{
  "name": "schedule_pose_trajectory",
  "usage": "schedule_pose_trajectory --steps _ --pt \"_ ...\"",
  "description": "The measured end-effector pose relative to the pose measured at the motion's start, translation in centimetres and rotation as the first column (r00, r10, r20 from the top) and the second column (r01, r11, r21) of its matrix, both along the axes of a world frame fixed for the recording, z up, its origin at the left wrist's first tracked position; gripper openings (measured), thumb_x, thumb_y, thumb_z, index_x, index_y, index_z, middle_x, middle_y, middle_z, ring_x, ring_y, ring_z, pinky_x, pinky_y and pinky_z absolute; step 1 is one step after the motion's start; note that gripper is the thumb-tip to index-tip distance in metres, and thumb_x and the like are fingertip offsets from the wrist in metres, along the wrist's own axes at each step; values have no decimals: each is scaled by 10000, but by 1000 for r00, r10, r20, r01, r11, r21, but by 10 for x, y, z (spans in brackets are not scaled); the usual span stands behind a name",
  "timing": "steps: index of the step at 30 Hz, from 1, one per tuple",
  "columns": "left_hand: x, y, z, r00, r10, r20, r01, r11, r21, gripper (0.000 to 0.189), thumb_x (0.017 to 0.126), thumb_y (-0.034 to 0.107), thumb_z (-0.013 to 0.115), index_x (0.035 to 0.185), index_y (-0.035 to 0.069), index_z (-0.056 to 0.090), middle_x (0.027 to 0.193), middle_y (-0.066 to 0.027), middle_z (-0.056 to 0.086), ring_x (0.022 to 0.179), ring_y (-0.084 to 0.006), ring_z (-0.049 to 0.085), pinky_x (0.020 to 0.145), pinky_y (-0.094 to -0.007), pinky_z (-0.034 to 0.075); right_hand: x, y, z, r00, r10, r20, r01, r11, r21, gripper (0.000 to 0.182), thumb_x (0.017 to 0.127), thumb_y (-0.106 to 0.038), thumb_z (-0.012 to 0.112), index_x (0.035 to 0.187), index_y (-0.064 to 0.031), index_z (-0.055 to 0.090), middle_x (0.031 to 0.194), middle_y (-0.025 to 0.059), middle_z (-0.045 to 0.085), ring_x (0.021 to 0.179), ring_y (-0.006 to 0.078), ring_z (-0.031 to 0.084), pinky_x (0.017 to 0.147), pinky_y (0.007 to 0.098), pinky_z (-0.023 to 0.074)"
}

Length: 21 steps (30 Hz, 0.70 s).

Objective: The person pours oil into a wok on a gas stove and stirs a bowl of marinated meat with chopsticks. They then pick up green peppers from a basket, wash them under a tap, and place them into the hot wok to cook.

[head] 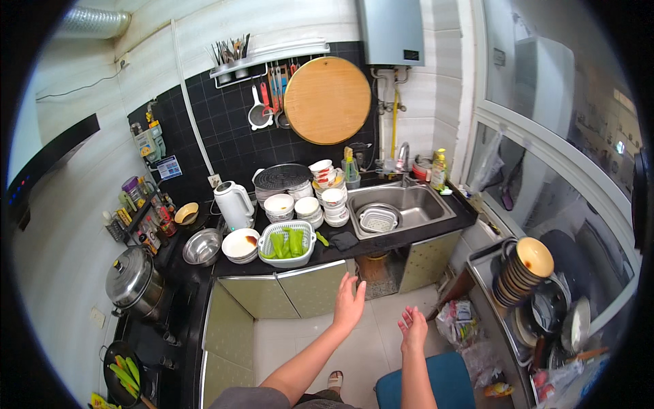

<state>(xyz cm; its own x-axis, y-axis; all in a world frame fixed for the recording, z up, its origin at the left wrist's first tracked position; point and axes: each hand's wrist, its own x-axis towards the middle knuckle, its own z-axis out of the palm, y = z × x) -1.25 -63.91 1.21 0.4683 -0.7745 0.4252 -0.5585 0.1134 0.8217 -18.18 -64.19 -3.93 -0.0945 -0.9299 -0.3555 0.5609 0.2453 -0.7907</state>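
Observation:
My left hand (349, 302) is held in the air in front of the counter, empty, its fingers apart. To its right my right hand (413, 327) hovers above the floor near a blue stool (431, 381), its fingers loosely curled around nothing. Neither touches anything. Beyond my left hand, a pale plastic basket (287, 263) of green peppers (291, 243) stands at the counter's front edge. One pepper piece (322, 239) and a dark cloth (343, 241) lie beside it. In the steel sink (434, 204) sits a basin with a white strainer basket (378, 220) inside.
Stacked bowls (279, 204), a white electric kettle (232, 204) and a steel bowl (202, 246) crowd the counter. At left are a steamer pot (130, 278) and a wok (115, 378) with green peppers. A bowl stack (521, 271) leans on the right-hand shelf. One cabinet door (429, 260) hangs open.

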Motion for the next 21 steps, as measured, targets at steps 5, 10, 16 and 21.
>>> schedule_pose_trajectory --steps 5,10,16,21 --pt "125 -80 -43 982 189 7 -189 982 1 150 818 119 514 873 -19 489 907 -218 538 903 -368 509 818 -408 402 95 -84 -7 985 172 -10 -172 985 -24 205 846 -206 541 1002 -83 488 989 46 572 851 156 551 673 324 473" --pt "239 -122 -81 905 354 235 -404 888 219 379 676 53 597 1009 -62 459 1009 -243 484 982 -385 468 858 -415 387 192 -161 -11 865 501 -36 -502 864 -42 356 832 -71 512 1178 -71 429 1150 70 493 914 200 564 731 351 492" --pt "345 -174 -124 868 346 357 -479 774 415 663 620 127 699 1151 -105 375 1104 -266 463 1048 -386 448 900 -408 374 307 -233 -29 609 789 78 -792 611 -6 519 841 -20 474 1314 -34 262 1239 149 397 1031 299 529 851 404 471" --pt "393 -188 -157 863 424 274 -479 516 710 939 580 218 763 1283 -73 213 1129 -244 503 1041 -336 515 867 -393 428 409 -278 -77 376 926 20 -902 361 239 718 765 -13 582 1353 -35 169 1270 163 350 1098 279 459 910 345 407"
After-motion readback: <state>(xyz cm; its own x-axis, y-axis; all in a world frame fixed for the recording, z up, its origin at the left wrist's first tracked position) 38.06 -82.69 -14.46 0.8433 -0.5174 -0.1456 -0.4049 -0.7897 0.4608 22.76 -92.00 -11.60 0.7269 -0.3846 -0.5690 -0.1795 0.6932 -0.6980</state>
